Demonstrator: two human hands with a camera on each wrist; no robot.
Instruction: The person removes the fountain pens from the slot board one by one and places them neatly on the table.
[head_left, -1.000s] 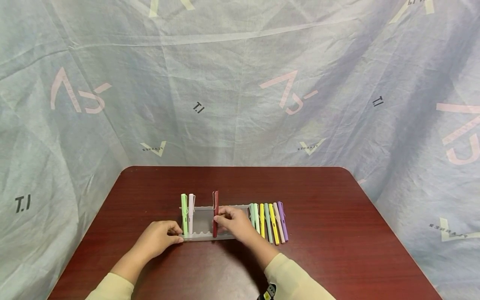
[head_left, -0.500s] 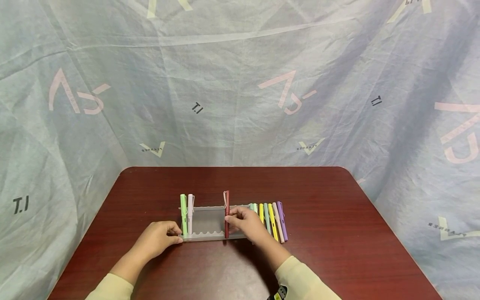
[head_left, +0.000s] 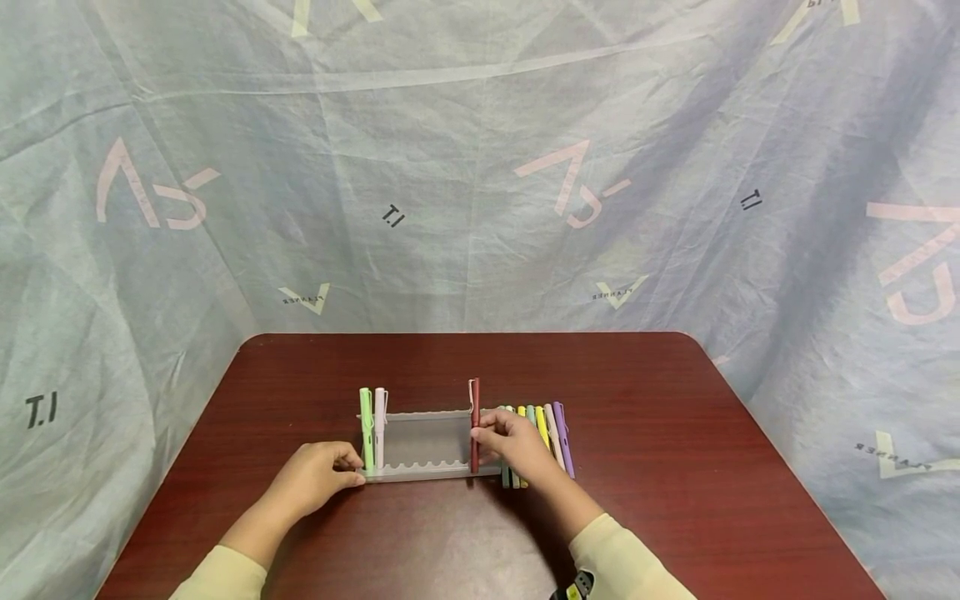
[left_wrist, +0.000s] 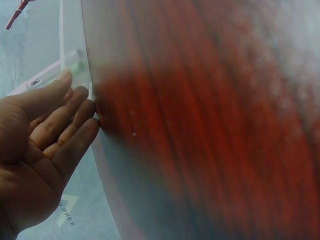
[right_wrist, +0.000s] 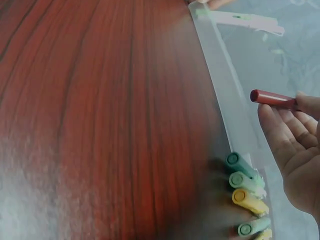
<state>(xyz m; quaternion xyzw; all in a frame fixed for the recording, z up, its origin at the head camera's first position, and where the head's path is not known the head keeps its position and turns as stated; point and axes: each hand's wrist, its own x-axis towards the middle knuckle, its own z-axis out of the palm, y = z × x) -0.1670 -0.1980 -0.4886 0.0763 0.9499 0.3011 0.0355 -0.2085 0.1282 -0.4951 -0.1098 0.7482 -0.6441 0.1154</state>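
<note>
Pinching red pen (right_wrist: 272, 98), R hand (head_left: 519, 444), L hand (head_left: 318, 475) relaxed on tray (head_left: 427, 442), pens (head_left: 542, 424) pt. hidden

Head view high, facing forward-down; wrist views close, both catching red pen (head_left: 476, 418).

Dk-red clip pen (right_wrist: 272, 98), in grip of R hand (head_left: 517, 442): smooth, glossy. Pen rack (head_left: 420, 473), L of grip: translucent plastic, smooth. Purple pen (head_left: 564, 440), R of grip: smooth plastic. Tabletop (head_left: 712, 517), below grip: wood-grain, semi-gloss. Backdrop (head_left: 480, 125), beyond grip: creased cloth, matt.
</note>
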